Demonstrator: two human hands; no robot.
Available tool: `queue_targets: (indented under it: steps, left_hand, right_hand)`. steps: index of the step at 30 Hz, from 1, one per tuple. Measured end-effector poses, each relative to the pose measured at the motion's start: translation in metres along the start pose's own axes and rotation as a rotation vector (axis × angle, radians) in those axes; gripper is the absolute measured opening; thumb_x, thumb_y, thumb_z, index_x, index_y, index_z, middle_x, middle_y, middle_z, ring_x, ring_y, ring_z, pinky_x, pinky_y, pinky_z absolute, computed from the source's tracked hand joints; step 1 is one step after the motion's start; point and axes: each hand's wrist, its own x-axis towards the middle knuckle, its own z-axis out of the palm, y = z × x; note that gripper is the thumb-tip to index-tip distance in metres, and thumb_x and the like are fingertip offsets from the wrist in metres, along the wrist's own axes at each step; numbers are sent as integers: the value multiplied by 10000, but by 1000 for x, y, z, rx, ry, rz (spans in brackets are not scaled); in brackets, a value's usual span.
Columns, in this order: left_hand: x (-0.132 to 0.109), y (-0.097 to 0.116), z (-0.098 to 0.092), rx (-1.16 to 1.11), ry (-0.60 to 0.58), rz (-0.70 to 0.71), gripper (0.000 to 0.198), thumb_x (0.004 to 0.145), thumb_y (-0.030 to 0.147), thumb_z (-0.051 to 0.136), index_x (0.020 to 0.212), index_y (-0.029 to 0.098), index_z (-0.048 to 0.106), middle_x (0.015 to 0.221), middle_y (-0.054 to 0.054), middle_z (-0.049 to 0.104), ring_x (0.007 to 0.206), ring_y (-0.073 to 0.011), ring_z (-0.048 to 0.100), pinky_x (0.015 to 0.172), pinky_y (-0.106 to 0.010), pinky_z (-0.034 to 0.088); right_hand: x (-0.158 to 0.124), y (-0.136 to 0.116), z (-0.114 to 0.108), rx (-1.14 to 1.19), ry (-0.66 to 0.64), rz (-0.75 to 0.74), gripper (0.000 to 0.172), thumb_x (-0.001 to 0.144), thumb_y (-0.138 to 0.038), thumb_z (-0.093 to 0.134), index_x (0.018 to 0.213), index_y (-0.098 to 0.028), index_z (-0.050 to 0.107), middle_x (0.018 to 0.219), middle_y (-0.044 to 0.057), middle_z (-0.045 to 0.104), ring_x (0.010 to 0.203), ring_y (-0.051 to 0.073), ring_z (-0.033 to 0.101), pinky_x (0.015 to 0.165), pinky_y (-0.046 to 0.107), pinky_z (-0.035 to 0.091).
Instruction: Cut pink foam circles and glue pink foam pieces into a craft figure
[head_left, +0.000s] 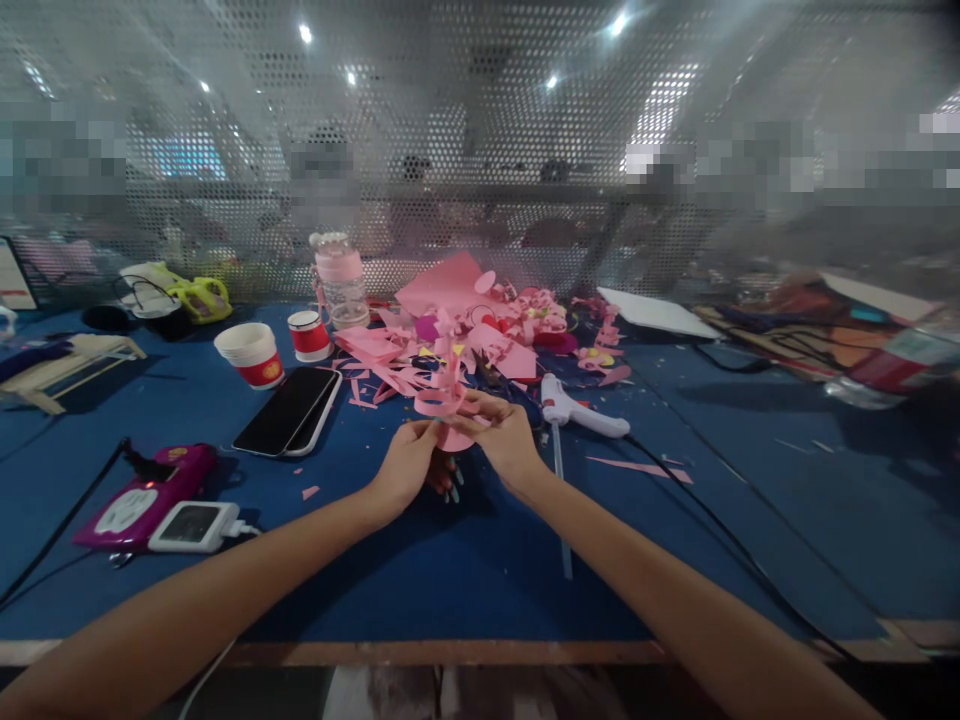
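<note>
Both my hands hold one pink paper craft above the middle of the blue table. It has a looped paper strip, a flat rounded base and upright pieces that blend with the scraps behind. My left hand pinches the base from the left, some of its fingers curled beneath. From the right, my right hand grips the craft near the loop with thumb and fingers. A white hot glue gun lies just right of my right hand, a clear glue stick beside it, partly behind my forearm.
Pink paper scraps are heaped behind my hands. Left are a phone, paper cups, a clear bottle and a purple power strip with a white charger. A black cord crosses the right side. A perforated metal screen stands behind.
</note>
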Motion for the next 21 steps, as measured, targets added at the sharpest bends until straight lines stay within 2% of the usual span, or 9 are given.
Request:
queue_targets:
  steps: [4,7,10,12,16,21]
  left_hand:
    - [4,-4,-3,70,64,18,332,828,344,435,565,144,460,364,35,478,247,-66,424,269,-151,287]
    - [5,-4,-5,80,70,31,311,809,338,462,565,144,469,351,44,462,232,-55,393,264,-145,259]
    - [4,-2,-6,11,48,24,299,791,368,475,590,146,483,371,34,490,254,-70,431,277,-153,289]
    - [3,-1,-4,-32,4,-28,360,797,425,442,581,142,492,385,11,511,265,-88,457,283,-171,312]
    - [-1,1,0,-18,-69,-122,472,783,522,436,513,137,478,356,-3,492,239,-81,424,270,-172,273]
    - [-3,0,3,15,-16,-96,438,813,461,441,500,154,437,305,36,427,206,-50,347,257,-153,202]
  right_hand:
    - [-2,-1,3,37,-8,-34,165,507,-309,796,546,-210,671,911,55,705,835,211,645,791,372,494]
    - [-2,-2,3,26,4,-39,177,500,-312,799,535,-211,658,880,55,707,841,212,645,804,378,488]
    - [-2,0,2,11,19,-39,174,500,-299,797,555,-207,660,901,57,703,855,217,642,811,382,483]
    - [-2,0,1,9,23,-31,174,499,-284,795,553,-200,653,924,59,700,868,222,641,821,386,476]
    - [-2,0,1,39,50,11,187,506,-278,784,539,-187,623,929,65,700,878,230,645,844,397,462]
    - [-2,3,0,25,39,19,193,532,-285,767,541,-179,606,922,80,700,892,228,640,871,402,446]
